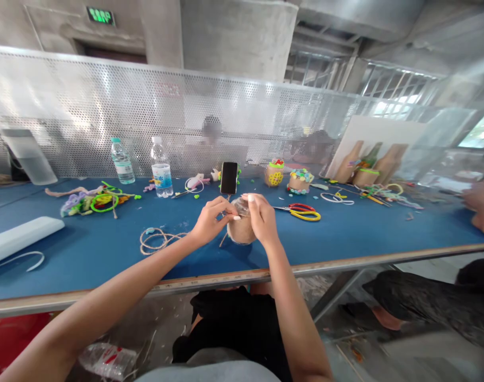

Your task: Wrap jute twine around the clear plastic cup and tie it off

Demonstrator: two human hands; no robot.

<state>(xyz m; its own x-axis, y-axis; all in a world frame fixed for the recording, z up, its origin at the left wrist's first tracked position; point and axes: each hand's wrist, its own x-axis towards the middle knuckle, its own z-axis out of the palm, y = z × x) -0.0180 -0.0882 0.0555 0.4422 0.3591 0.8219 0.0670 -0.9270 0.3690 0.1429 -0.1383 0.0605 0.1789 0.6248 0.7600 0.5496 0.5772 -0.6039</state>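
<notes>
In front of me on the table stands a small jar (242,231) wrapped in brown twine, with a glassy upper part. My right hand (261,215) is closed around its right side, thumb near the rim. My left hand (213,218) pinches at the left of the rim; what lies between its fingertips is too small to tell. A short twine end sticks out at the jar's lower left. Left of my hands lies a loose coil of twine (155,241). Scissors (303,212) with red and yellow handles rest to the right of the jar.
A phone (229,178) stands upright behind the jar. Two water bottles (162,172) and decorated jars (275,174) line the back by a perforated metal screen (138,106). Colourful yarn (86,202) and a white case (25,239) lie left. Another person's hand (482,207) is far right.
</notes>
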